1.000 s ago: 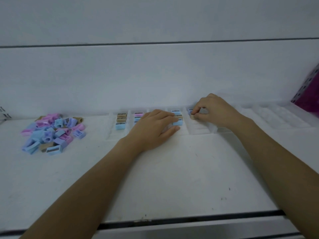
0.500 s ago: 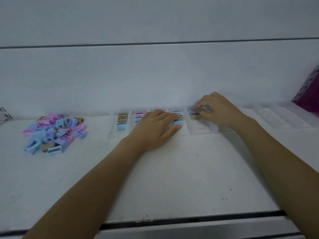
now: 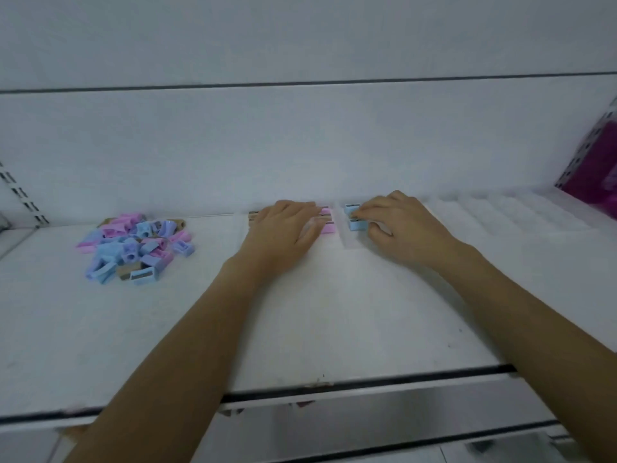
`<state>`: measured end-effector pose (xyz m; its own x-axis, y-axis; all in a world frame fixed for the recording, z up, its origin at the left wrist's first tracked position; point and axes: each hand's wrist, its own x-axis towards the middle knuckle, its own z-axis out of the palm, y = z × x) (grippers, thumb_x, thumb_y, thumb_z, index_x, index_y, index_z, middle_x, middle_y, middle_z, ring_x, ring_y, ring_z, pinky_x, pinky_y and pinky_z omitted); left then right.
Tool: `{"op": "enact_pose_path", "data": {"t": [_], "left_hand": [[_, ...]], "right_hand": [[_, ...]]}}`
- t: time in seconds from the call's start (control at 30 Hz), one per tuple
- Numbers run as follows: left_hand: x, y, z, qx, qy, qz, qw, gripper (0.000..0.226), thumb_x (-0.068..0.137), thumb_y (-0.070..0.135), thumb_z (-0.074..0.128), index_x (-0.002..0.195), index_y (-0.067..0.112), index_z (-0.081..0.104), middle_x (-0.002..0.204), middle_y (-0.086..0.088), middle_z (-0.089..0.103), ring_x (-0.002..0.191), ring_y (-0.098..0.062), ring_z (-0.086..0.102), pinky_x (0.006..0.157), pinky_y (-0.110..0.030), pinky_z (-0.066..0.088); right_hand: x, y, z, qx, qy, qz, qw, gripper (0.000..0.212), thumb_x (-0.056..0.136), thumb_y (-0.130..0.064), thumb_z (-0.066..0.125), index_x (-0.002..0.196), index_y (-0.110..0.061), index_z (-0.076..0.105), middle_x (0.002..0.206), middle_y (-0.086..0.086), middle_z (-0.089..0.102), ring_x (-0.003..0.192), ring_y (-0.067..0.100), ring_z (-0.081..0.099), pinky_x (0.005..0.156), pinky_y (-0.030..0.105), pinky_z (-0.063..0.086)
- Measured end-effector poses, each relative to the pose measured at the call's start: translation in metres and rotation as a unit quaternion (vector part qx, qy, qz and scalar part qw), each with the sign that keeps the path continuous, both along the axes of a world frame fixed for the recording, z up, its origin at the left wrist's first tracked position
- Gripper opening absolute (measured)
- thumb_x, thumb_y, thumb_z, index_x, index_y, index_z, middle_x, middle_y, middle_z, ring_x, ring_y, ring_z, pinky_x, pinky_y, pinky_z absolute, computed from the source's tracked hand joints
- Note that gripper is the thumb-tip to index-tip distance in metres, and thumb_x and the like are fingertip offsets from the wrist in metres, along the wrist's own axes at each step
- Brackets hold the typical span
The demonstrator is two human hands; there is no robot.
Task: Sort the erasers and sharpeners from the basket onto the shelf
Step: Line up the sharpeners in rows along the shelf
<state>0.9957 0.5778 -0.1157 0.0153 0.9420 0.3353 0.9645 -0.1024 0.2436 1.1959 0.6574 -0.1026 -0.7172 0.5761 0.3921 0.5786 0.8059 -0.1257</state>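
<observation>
1. Right hand (image 3: 400, 228): fingers curled, with fingertips (image 3: 360, 216) down on the blue sharpeners (image 3: 358, 225) and the thumb just beside the nearer one. The hand pinched at this row.
2. Blue sharpeners: two showed plainly, one behind the other in a single slot of the clear tray (image 3: 350, 244). Anything between them was hidden under the fingertips.
3. Left hand (image 3: 283, 233): lay flat and relaxed with fingers straight, gripping nothing. It rested across the tray's left slots and covered most of what they held.
4. Pink sharpeners (image 3: 328, 228): sat in the slot just left of the blue row, with the left hand's fingertips over them. Only their right ends showed.
5. Clear tray: stood at the back of the shelf (image 3: 334, 312) against the wall.
6. Second clear tray (image 3: 500, 217): stood to the right of the right hand. Its contents could not be made out.
7. Loose pile of sharpeners (image 3: 133, 248): pink, blue, purple and tan, heaped on the shelf well to the left of the left hand.
8. Magenta object (image 3: 594, 175): sat at the far right edge, blurred and of uncertain kind.
</observation>
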Motion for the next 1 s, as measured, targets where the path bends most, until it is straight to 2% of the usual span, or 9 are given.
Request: {"op": "enact_pose_path", "data": {"t": [0.13,0.27,0.4,0.57,0.67,0.77,0.87,1.0], "left_hand": [[0.003,-0.001,0.0,-0.016,0.009,0.02,1.0,0.047,0.095,0.048,0.032,0.135,0.025,0.043,0.145,0.007,0.039,0.134,-0.015,0.029,0.111,-0.036,0.019],[0.003,0.0,0.0,-0.016,0.006,0.017,1.0,0.046,0.096,0.046,0.034,0.135,0.024,0.042,0.144,0.008,0.04,0.134,-0.015,0.03,0.111,-0.037,0.02],[0.002,0.0,0.001,-0.006,-0.003,0.022,1.0,0.042,0.097,0.043,0.034,0.134,0.026,0.044,0.143,0.01,0.04,0.134,-0.013,0.029,0.113,-0.039,0.016],[0.001,0.002,0.001,-0.005,-0.003,0.025,1.0,0.036,0.098,0.039,0.034,0.126,0.027,0.054,0.138,0.012,0.045,0.131,-0.012,0.031,0.112,-0.039,0.016],[0.002,0.001,-0.001,-0.005,0.002,0.027,1.0,0.049,0.091,0.049,0.025,0.123,0.029,0.056,0.137,0.012,0.048,0.13,-0.011,0.034,0.111,-0.04,0.019],[0.002,0.001,0.001,0.037,-0.003,0.005,0.999,0.065,0.081,0.054,0.015,0.116,0.026,0.062,0.129,0.011,0.055,0.124,-0.013,0.042,0.108,-0.039,0.025],[0.003,0.001,0.003,0.071,0.003,-0.026,0.997,0.059,0.084,0.047,0.022,0.103,0.019,0.07,0.117,0.007,0.063,0.114,-0.018,0.051,0.099,-0.033,0.029],[0.007,0.001,0.003,0.06,0.029,-0.036,0.997,0.057,0.086,0.046,0.023,0.097,0.018,0.071,0.113,0.008,0.065,0.111,-0.017,0.052,0.096,-0.03,0.029]], "right_hand": [[0.001,0.002,-0.006,0.006,-0.008,0.001,1.0,0.049,0.08,-0.029,0.029,0.102,-0.012,0.07,0.102,0.004,0.069,0.086,0.033,0.055,0.079,0.04,0.046],[0.0,0.003,-0.006,0.001,-0.009,-0.014,1.0,0.042,0.081,-0.024,0.036,0.104,-0.01,0.069,0.102,0.006,0.069,0.09,0.033,0.055,0.082,0.038,0.043],[-0.001,0.004,-0.009,0.005,-0.007,0.0,1.0,0.057,0.08,-0.032,0.022,0.105,-0.007,0.067,0.107,0.005,0.067,0.091,0.03,0.053,0.085,0.028,0.034],[-0.004,0.005,-0.015,0.018,-0.011,0.001,1.0,0.061,0.081,-0.034,0.017,0.103,-0.006,0.066,0.108,0.004,0.066,0.092,0.028,0.046,0.082,0.023,0.027],[-0.004,0.007,-0.014,0.007,-0.014,0.002,1.0,0.066,0.08,-0.037,0.012,0.108,-0.009,0.064,0.113,0.001,0.064,0.094,0.025,0.043,0.084,0.023,0.027],[-0.004,0.01,-0.014,-0.011,-0.009,-0.001,1.0,0.068,0.078,-0.038,0.01,0.11,-0.012,0.063,0.116,0.0,0.063,0.1,0.026,0.047,0.088,0.026,0.03],[-0.002,0.014,-0.012,-0.02,-0.006,-0.002,1.0,0.068,0.076,-0.039,0.011,0.108,-0.013,0.065,0.111,0.003,0.064,0.098,0.028,0.05,0.089,0.035,0.037],[-0.001,0.012,-0.01,-0.018,-0.006,0.007,1.0,0.07,0.076,-0.04,0.01,0.107,-0.013,0.066,0.108,0.001,0.065,0.097,0.027,0.049,0.088,0.034,0.037]]}}
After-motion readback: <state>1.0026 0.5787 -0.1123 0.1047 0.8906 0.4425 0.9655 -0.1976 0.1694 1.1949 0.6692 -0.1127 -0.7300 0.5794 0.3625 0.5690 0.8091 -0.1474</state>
